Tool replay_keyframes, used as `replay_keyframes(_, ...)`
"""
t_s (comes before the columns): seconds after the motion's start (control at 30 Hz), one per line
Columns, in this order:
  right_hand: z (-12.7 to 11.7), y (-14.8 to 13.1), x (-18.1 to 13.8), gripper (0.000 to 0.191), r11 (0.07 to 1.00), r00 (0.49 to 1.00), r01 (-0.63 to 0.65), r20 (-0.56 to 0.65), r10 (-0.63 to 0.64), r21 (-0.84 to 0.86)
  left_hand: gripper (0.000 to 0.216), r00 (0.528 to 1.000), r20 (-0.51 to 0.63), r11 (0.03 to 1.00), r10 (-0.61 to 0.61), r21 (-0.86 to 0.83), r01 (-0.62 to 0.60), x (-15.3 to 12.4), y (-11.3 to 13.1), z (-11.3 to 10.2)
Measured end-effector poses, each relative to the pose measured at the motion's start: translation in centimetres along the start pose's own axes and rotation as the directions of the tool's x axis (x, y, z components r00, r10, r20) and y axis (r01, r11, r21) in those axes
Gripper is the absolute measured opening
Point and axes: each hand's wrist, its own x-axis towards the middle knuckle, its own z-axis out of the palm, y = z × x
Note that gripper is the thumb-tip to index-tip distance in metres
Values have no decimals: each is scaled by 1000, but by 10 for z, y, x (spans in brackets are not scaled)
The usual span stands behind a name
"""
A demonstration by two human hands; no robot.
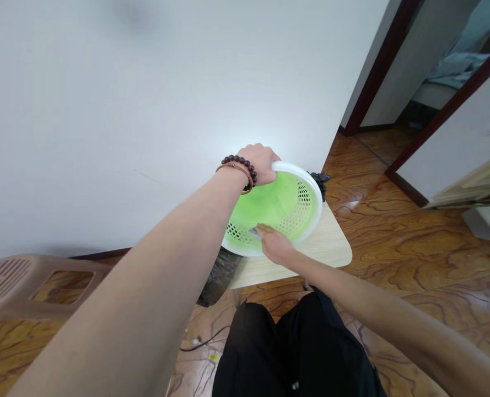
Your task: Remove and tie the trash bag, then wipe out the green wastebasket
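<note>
A light green plastic basket [278, 201] with a white rim and rows of small holes sits tilted on a small pale wooden table [331, 237]. My left hand [261, 162], with a beaded bracelet at the wrist, is closed around the basket's far rim. Over the near side reaches my right hand [274, 242], its fingers inside the basket against the perforated wall. Under those fingers shows a small whitish-blue piece [254, 232], perhaps a cloth; most of it is covered by the hand.
Black plastic bags [224, 273] lie beside and behind the basket. A white wall [145, 110] rises close behind the table. On the left is a beige plastic stool [42, 286]; a dark cable [205, 344] crosses the wooden floor. A doorway opens at right.
</note>
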Motion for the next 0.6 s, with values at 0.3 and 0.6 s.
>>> replay_keyframes(0.3, 29, 5, 49, 43, 957, 964, -263, 6, 265, -126, 38, 1000, 4, 1000, 16, -3, -16, 1, 6, 2)
replay_keyframes(0.6, 7, -61, -28, 49, 985, 997, -5, 70, -7, 172, 37, 1000, 20, 1000, -1, -20, 1, 1, 5, 1)
